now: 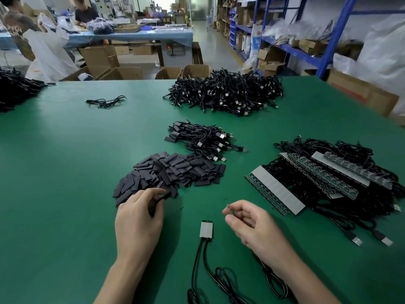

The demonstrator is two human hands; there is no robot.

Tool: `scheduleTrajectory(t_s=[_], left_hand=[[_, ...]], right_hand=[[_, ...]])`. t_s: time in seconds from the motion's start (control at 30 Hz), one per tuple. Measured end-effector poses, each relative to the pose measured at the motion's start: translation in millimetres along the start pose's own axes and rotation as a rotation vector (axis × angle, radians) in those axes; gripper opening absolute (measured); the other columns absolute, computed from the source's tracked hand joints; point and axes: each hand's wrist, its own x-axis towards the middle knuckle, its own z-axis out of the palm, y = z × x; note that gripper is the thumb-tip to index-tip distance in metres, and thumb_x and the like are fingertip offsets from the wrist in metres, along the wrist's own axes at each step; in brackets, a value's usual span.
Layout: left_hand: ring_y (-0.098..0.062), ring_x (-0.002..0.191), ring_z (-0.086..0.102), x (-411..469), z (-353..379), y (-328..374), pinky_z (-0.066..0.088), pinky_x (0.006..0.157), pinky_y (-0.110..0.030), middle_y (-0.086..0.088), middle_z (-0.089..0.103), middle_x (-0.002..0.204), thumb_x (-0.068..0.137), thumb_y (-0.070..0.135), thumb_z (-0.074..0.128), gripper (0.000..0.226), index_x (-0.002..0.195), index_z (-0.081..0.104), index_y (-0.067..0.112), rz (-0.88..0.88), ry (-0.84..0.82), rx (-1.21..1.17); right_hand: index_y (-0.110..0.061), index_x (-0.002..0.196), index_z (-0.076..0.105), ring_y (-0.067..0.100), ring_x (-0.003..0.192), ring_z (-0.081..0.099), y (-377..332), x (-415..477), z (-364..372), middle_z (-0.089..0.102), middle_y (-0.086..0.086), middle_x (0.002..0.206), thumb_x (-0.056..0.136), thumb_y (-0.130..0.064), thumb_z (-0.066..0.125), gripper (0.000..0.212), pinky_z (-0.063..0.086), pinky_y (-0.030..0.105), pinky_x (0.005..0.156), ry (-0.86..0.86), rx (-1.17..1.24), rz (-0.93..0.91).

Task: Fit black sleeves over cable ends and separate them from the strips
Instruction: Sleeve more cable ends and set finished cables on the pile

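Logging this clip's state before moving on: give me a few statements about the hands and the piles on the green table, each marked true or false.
1. The left hand holds a black sleeve. True.
2. The right hand rests flat and empty on the table. False: its fingers pinch a small cable end.
3. A short strip piece with two cables attached lies between the hands. True.
4. The pile of loose sleeves lies to the right of the long strips. False: it lies to their left.
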Motion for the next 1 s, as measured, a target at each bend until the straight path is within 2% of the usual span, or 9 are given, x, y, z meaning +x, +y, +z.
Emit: scheduleTrajectory(t_s=[0.1, 0.2, 0.33, 0.53, 0.67, 0.73, 0.8, 0.9, 1.0], left_hand=[[-0.005, 0.09, 0.067, -4.9, -0.6, 12.4, 0.05, 0.076, -0.019, 0.02, 0.073, 0.095, 0.086, 0.007, 0.079, 0.028, 0.101, 0.076, 0.031, 0.081, -0.185, -0.322], [-0.009, 0.085, 0.069, -14.0, 1.9, 26.3, 0.052, 0.076, -0.021, 0.012, 0.075, 0.094, 0.089, 0.011, 0.078, 0.028, 0.098, 0.076, 0.037, 0.068, -0.482, -0.609], [-0.019, 0.084, 0.069, -21.6, 7.2, 33.0, 0.054, 0.078, -0.026, 0.003, 0.075, 0.092, 0.089, 0.015, 0.079, 0.023, 0.099, 0.076, 0.036, 0.018, -0.609, -0.734], [-0.006, 0.096, 0.067, -28.3, 12.8, 35.9, 0.054, 0.083, -0.025, 0.02, 0.068, 0.102, 0.085, 0.044, 0.079, 0.027, 0.111, 0.074, 0.038, 0.363, -0.418, -0.432], [-0.003, 0.087, 0.066, -28.5, 15.1, 38.1, 0.056, 0.073, -0.029, 0.02, 0.068, 0.096, 0.089, 0.049, 0.072, 0.025, 0.105, 0.079, 0.031, 0.475, -0.234, -0.335], [-0.004, 0.085, 0.066, -26.8, 15.1, 37.5, 0.057, 0.071, -0.03, 0.02, 0.07, 0.095, 0.089, 0.047, 0.073, 0.024, 0.103, 0.08, 0.029, 0.478, -0.199, -0.329], [-0.003, 0.087, 0.067, -25.5, 14.3, 36.0, 0.057, 0.074, -0.03, 0.021, 0.071, 0.096, 0.087, 0.044, 0.077, 0.023, 0.103, 0.081, 0.029, 0.42, -0.197, -0.373], [-0.006, 0.092, 0.07, -25.4, 12.9, 34.4, 0.056, 0.078, -0.03, 0.02, 0.073, 0.097, 0.083, 0.037, 0.082, 0.02, 0.101, 0.082, 0.028, 0.298, -0.208, -0.488], [-0.008, 0.092, 0.072, -24.6, 12.5, 34.9, 0.056, 0.076, -0.029, 0.02, 0.075, 0.096, 0.081, 0.03, 0.083, 0.018, 0.099, 0.083, 0.029, 0.256, -0.228, -0.537]], right_hand=[[-0.032, 0.102, 0.071, 0.01, 0.07, 0.048, 3.4, -0.4, 0.1, 0.051, -0.008, 0.074, 0.08, -0.057, 0.067, 0.033, 0.04, 0.029, 0.068, -0.036, -0.016, -0.008], [-0.027, 0.1, 0.073, 0.01, 0.073, 0.052, 4.1, -0.4, 1.7, 0.056, -0.006, 0.075, 0.081, -0.059, 0.066, 0.038, 0.043, 0.033, 0.073, -0.049, -0.009, -0.017], [-0.022, 0.096, 0.074, 0.013, 0.075, 0.054, 2.9, -1.5, 4.6, 0.064, 0.011, 0.078, 0.082, -0.059, 0.067, 0.041, 0.042, 0.037, 0.073, -0.076, 0.008, -0.025], [-0.018, 0.083, 0.069, 0.016, 0.071, 0.052, 1.9, -2.4, 7.9, 0.063, 0.02, 0.08, 0.082, -0.054, 0.066, 0.036, 0.046, 0.048, 0.07, -0.015, -0.006, -0.043], [-0.02, 0.085, 0.071, 0.016, 0.074, 0.055, 0.8, -4.1, 11.3, 0.064, 0.019, 0.082, 0.083, -0.055, 0.067, 0.035, 0.049, 0.053, 0.077, -0.053, 0.004, -0.046], [-0.021, 0.091, 0.071, 0.013, 0.069, 0.054, -1.4, -4.4, 10.0, 0.062, 0.011, 0.074, 0.085, -0.055, 0.065, 0.035, 0.047, 0.042, 0.065, -0.08, 0.032, -0.058], [-0.021, 0.093, 0.065, 0.011, 0.057, 0.04, -4.0, -4.5, 7.6, 0.049, -0.002, 0.065, 0.089, -0.056, 0.059, 0.036, 0.034, 0.025, 0.052, -0.107, 0.119, -0.015], [-0.013, 0.095, 0.055, 0.012, 0.054, 0.032, -4.2, -1.6, 2.3, 0.046, 0.0, 0.066, 0.097, -0.046, 0.041, 0.036, 0.026, 0.025, 0.051, -0.129, 0.293, 0.105], [-0.013, 0.091, 0.054, 0.012, 0.056, 0.036, -5.1, -0.3, 0.4, 0.05, 0.0, 0.064, 0.108, -0.022, 0.036, 0.027, 0.026, 0.024, 0.051, -0.13, 0.275, 0.145]])
